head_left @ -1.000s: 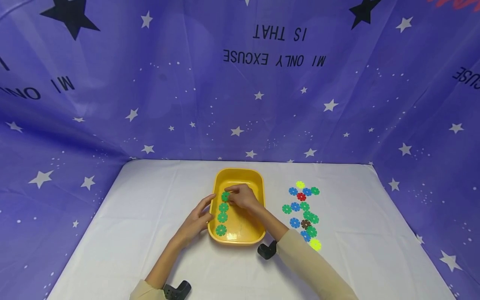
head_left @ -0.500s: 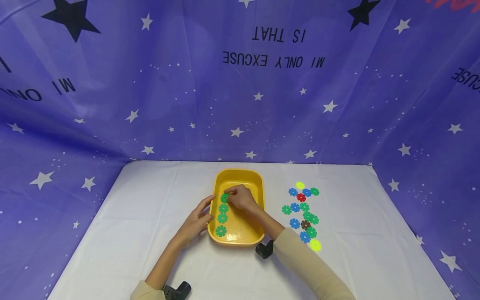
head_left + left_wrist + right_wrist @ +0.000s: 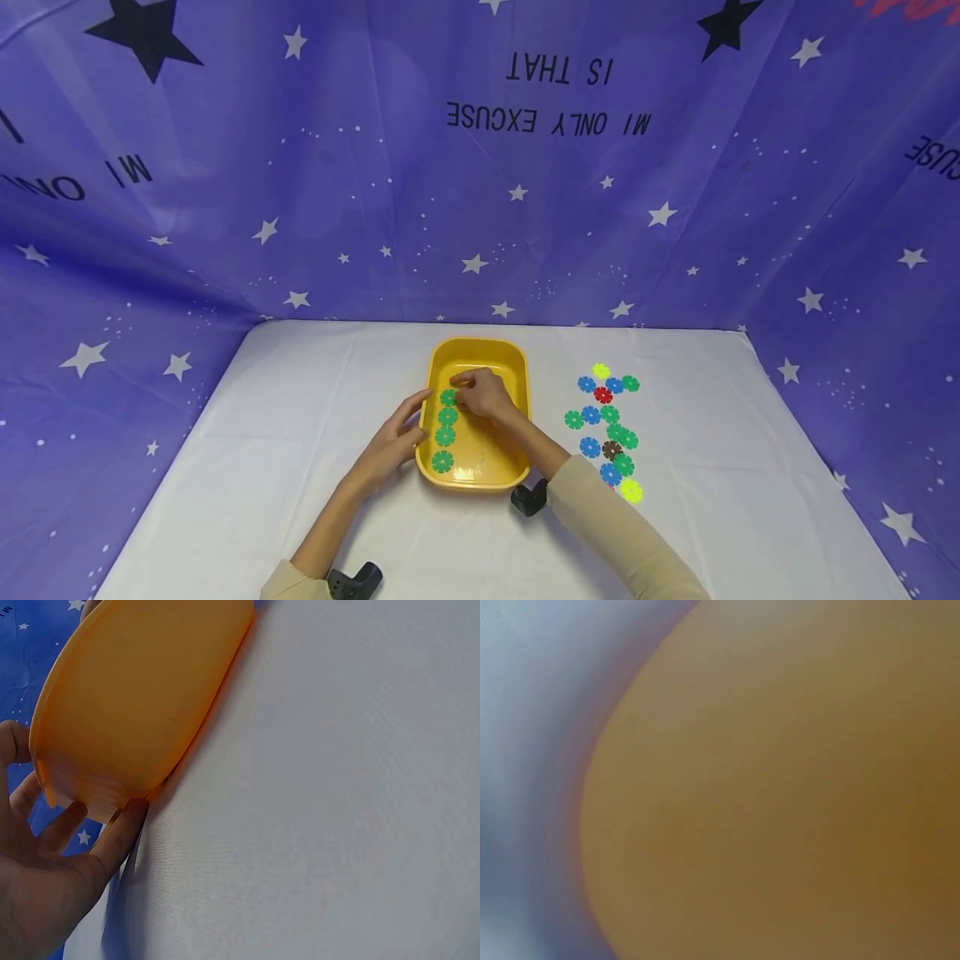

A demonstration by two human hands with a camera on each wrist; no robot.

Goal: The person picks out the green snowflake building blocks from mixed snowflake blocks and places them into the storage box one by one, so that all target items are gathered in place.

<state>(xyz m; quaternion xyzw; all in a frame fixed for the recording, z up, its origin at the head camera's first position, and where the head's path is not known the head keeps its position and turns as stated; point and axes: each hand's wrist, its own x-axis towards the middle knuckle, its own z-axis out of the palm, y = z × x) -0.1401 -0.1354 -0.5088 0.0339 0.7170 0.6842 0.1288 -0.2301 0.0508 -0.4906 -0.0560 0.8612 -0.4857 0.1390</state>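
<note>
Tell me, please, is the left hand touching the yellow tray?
Touching. In the left wrist view, fingers of the left hand rest against the yellow tray.

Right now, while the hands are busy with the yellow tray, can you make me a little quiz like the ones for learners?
1. How many green pieces show inside the yellow tray?
2. True or false: both hands are over the loose pieces on the cloth.
3. Which of these colours shows just once among the loose pieces on the white cloth? A) blue B) green C) brown

Key:
1. Four, along the tray's left side.
2. False: the left hand touches the tray's left side, and the right hand reaches inside.
3. C: just one brown piece shows there.
</note>
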